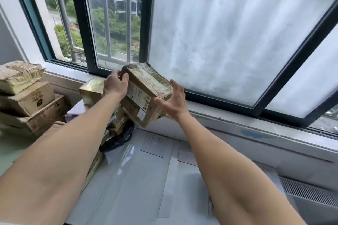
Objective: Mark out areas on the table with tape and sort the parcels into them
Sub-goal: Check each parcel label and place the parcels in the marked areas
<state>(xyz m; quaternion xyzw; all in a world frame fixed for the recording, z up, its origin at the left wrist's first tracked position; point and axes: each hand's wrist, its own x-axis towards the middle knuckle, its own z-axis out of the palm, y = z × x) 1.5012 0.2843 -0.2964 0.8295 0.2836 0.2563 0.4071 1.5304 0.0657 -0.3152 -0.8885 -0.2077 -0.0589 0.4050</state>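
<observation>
Cardboard parcel (146,83), one, held between left hand (116,86) and right hand (175,98)

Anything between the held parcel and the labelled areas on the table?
Nothing visible. Left hand grips and right hand supports the parcel above the table; the parcel pile sits left of the labelled areas.

Parcel label (138,97) print unreadable; paper note (155,144) writing faint; carton stack (27,100) cut by left edge.

A parcel (146,87) is held between the left hand (115,86) and the right hand (173,98), above the bench (137,179) and before the window (228,33). A pile of parcels (91,87) is stacked left of it, boxes (27,97) further left.
</observation>
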